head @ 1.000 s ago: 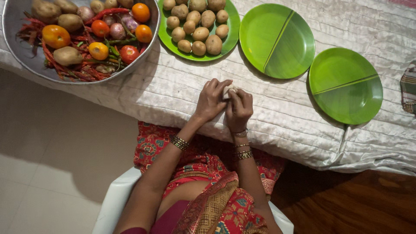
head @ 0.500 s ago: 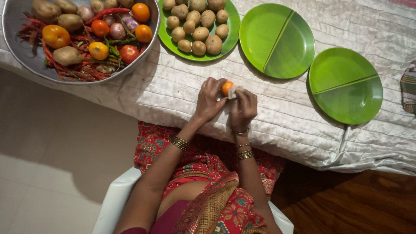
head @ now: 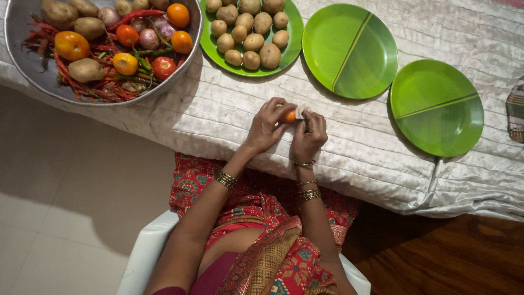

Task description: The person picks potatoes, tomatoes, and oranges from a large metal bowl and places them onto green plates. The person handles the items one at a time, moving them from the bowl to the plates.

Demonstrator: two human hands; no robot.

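While both press close, orange tomato [head: 289, 116] sits between left hand [head: 266, 127] and right hand [head: 309, 136].

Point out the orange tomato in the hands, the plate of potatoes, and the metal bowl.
orange tomato [head: 289, 116], head view, exposed skin between the fingers.
plate of potatoes [head: 295, 41], head view, bare green rim.
metal bowl [head: 22, 24], head view, inner wall.

Dull grey metal for the big bowl [head: 16, 33]; glossy smooth plastic for the green plates [head: 349, 52]; silky, wrinkled sheen on the white quilted cloth [head: 218, 114]; matt rough skins on the potatoes [head: 254, 41]; shiny tomatoes [head: 162, 66]; polished dark wood floor [head: 453, 257]; matt white plastic chair [head: 144, 251]
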